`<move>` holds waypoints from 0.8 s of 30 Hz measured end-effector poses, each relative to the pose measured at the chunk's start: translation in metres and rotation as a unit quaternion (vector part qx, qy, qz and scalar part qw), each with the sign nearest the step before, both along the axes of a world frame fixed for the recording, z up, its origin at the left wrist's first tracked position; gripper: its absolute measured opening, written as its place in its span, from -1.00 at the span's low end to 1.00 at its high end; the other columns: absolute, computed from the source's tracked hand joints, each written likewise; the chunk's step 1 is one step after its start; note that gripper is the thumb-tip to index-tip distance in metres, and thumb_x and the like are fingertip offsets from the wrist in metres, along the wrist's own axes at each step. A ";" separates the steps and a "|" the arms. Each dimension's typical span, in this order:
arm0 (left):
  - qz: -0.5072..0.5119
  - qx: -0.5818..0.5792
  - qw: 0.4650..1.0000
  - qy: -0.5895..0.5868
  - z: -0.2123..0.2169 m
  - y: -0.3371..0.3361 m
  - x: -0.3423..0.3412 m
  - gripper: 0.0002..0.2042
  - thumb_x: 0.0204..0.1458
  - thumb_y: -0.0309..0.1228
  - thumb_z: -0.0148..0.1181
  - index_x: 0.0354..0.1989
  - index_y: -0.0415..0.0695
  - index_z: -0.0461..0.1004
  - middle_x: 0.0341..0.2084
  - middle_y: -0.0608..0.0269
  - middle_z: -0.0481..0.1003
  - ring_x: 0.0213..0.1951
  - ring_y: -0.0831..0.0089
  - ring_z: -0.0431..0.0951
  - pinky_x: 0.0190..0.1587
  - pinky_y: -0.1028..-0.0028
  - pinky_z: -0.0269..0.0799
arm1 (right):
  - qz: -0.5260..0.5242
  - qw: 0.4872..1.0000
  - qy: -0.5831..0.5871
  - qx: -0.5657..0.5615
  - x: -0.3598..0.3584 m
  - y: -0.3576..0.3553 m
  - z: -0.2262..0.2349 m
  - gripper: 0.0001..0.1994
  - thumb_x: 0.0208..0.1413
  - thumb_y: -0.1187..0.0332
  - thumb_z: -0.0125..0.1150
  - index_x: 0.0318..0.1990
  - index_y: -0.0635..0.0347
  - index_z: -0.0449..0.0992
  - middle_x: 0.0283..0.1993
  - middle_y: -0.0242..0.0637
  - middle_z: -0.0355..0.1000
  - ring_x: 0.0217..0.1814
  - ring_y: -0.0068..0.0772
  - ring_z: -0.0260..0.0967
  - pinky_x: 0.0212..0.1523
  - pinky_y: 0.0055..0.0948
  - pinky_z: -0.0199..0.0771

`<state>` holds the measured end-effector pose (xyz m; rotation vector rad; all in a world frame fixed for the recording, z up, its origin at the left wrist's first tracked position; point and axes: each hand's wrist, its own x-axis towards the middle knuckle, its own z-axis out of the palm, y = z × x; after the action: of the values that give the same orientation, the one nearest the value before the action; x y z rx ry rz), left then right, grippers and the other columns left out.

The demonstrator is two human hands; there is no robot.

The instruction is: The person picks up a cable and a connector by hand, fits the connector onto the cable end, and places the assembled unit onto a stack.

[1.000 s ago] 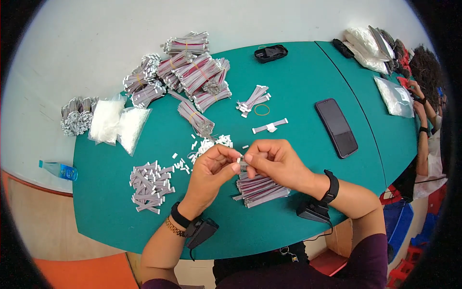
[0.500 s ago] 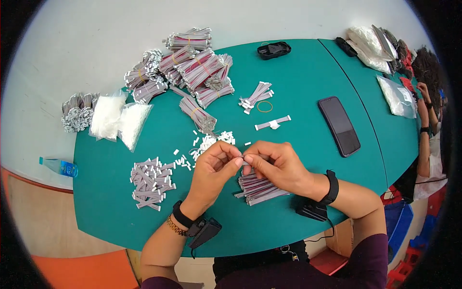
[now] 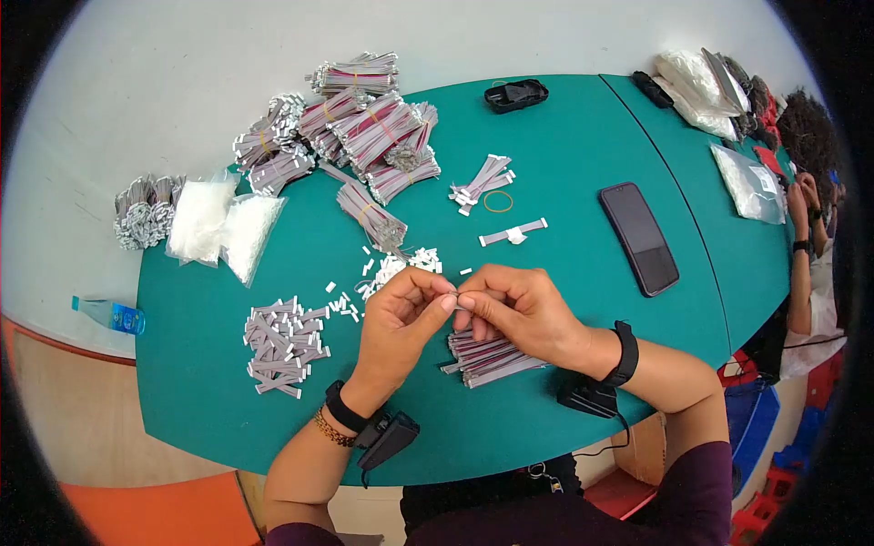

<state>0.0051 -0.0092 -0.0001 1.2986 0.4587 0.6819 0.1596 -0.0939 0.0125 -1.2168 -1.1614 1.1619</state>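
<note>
My left hand (image 3: 401,314) and my right hand (image 3: 523,314) meet above the green table, fingertips almost touching. Between the right thumb and fingers is the end of a grey ribbon cable (image 3: 462,306), mostly hidden. My left thumb and forefinger pinch at the same spot; what they grip is too small to make out. Just beyond the left hand lie loose white connector housings (image 3: 393,264). Under the right hand rests a stack of grey and purplish ribbon cables (image 3: 492,361). Left of my left wrist is a pile of short cables with white ends (image 3: 282,346).
Banded cable bundles (image 3: 378,132) are heaped at the far left beside clear bags of white parts (image 3: 223,223). A phone (image 3: 639,238), a rubber band (image 3: 498,201), a few finished-looking cables (image 3: 482,185) and a black case (image 3: 516,95) lie beyond. A co-worker's hands (image 3: 804,193) show at far right.
Both hands stay pinched together in nearly the same place, with only slight finger movement. The whole view has shifted a little.
</note>
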 end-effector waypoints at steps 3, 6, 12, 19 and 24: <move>0.007 -0.010 1.000 0.013 -0.002 0.000 -0.001 -0.89 0.02 -0.49 0.13 -0.30 -0.21 0.38 -0.45 0.37 0.43 -0.43 0.69 0.37 -0.36 0.69 0.29 | -0.005 1.000 0.002 -0.002 0.000 0.000 0.000 -0.85 0.16 0.39 0.01 -0.34 0.30 0.42 -0.47 -0.39 0.45 -0.54 -0.74 0.30 -0.52 -0.73 0.34; 0.007 -0.031 0.999 0.013 -0.004 0.001 0.000 -0.90 0.02 -0.49 0.13 -0.31 -0.21 0.39 -0.46 0.36 0.43 -0.44 0.68 0.38 -0.37 0.68 0.31 | -0.008 1.000 0.000 0.002 -0.001 0.000 0.001 -0.85 0.16 0.39 0.01 -0.34 0.30 0.42 -0.46 -0.38 0.45 -0.53 -0.74 0.30 -0.51 -0.73 0.35; -0.001 -0.071 0.997 0.000 -0.002 -0.001 0.001 -0.89 0.02 -0.48 0.14 -0.32 -0.22 0.39 -0.46 0.35 0.43 -0.46 0.67 0.38 -0.38 0.67 0.32 | -0.014 1.000 0.019 0.012 -0.002 0.000 -0.003 -0.86 0.17 0.40 0.00 -0.32 0.31 0.41 -0.45 -0.37 0.45 -0.51 -0.74 0.31 -0.49 -0.73 0.36; 0.008 -0.042 0.999 0.004 -0.001 -0.002 0.001 -0.89 0.02 -0.48 0.14 -0.32 -0.23 0.39 -0.47 0.34 0.43 -0.46 0.66 0.38 -0.40 0.68 0.31 | -0.013 1.000 0.021 0.012 -0.002 0.000 -0.004 -0.87 0.17 0.42 0.00 -0.32 0.31 0.41 -0.45 -0.37 0.45 -0.51 -0.74 0.31 -0.49 -0.72 0.37; 0.019 -0.048 0.999 0.013 0.000 -0.002 0.001 -0.92 0.02 -0.50 0.11 -0.35 -0.24 0.38 -0.48 0.30 0.44 -0.46 0.61 0.38 -0.39 0.62 0.31 | -0.021 0.997 -0.050 0.055 -0.002 -0.001 -0.002 -0.89 0.14 0.45 0.03 -0.34 0.31 0.44 -0.48 -0.37 0.44 -0.51 -0.73 0.32 -0.50 -0.71 0.37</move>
<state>0.0065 -0.0115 -0.0006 1.2114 0.5317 0.6674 0.1579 -0.0944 0.0106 -1.2213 -1.2513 1.0021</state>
